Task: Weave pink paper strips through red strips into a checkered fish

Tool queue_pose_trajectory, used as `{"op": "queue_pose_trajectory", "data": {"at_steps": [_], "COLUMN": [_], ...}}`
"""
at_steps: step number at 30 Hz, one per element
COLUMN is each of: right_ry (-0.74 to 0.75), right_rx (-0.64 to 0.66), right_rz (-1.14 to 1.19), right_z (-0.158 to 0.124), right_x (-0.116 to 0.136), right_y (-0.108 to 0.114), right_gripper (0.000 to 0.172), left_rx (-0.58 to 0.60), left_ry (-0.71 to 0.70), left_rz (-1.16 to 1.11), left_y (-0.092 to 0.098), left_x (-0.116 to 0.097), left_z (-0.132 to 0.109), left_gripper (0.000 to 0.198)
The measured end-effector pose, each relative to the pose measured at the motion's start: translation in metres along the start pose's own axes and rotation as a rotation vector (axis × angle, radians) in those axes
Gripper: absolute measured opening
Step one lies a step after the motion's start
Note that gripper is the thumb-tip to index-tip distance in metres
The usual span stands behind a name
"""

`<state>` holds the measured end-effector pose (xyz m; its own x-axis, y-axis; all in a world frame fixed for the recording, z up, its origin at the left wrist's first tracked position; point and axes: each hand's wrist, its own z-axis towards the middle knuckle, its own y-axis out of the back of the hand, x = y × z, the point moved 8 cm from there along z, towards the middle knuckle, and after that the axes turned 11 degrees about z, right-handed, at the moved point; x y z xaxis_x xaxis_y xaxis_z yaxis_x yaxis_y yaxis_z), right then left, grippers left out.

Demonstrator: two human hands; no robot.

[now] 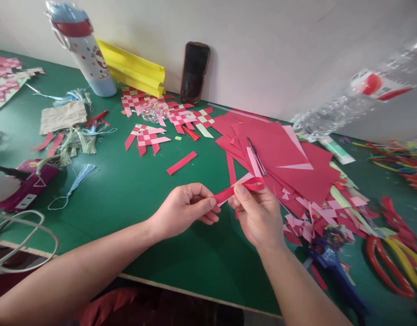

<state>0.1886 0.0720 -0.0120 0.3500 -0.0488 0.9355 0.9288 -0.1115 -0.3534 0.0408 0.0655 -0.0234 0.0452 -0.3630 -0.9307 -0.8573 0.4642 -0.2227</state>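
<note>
A red paper strip point(225, 194) with a pink edge showing is stretched between my two hands above the green table. My left hand point(188, 203) pinches its left end between thumb and fingers. Further right, my right hand point(258, 210) grips the strip, and its free end curls over in a loop above my thumb. Beyond the hands lies a single red strip point(182, 163) flat on the table. Woven red and pink paper fish point(147, 136) rest farther back. A stack of red paper sheets point(269, 145) sits just past my right hand, with a dark pen-like tool point(256, 156) on it.
A blue hot glue gun point(334, 262), scissors point(390, 267) and paper scraps point(308, 222) crowd the right side. A water bottle point(84, 50), yellow folded paper point(132, 68) and phone point(195, 72) stand along the wall. Tassels point(81, 174) and a purple power strip point(30, 183) lie left.
</note>
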Motion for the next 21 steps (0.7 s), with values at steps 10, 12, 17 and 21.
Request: {"op": "queue_pose_trajectory", "data": {"at_steps": [10,12,17,21], "right_ry": [0.017,0.018,-0.012,-0.019], "right_rx": [-0.01,-0.002,0.049,0.112], "right_rz": [-0.019,-0.042,-0.117,-0.199], "right_z": [0.0,-0.001,-0.005,-0.011], "right_x": [0.001,0.0,-0.006,-0.008], "right_y": [0.001,0.002,-0.002,-0.014], "right_gripper": [0.023,0.022,0.021,0.023], "left_rx": [-0.007,-0.009,-0.001,0.028], "left_ry": [-0.016,-0.017,-0.039,-0.054], "left_rz": [0.07,0.09,0.158,0.149], "left_y": [0.001,0.001,0.0,-0.002], "left_x": [-0.001,-0.002,-0.005,-0.005], "left_z": [0.0,-0.001,-0.002,0.0], "left_gripper": [0.029,0.028,0.025,0.025]}}
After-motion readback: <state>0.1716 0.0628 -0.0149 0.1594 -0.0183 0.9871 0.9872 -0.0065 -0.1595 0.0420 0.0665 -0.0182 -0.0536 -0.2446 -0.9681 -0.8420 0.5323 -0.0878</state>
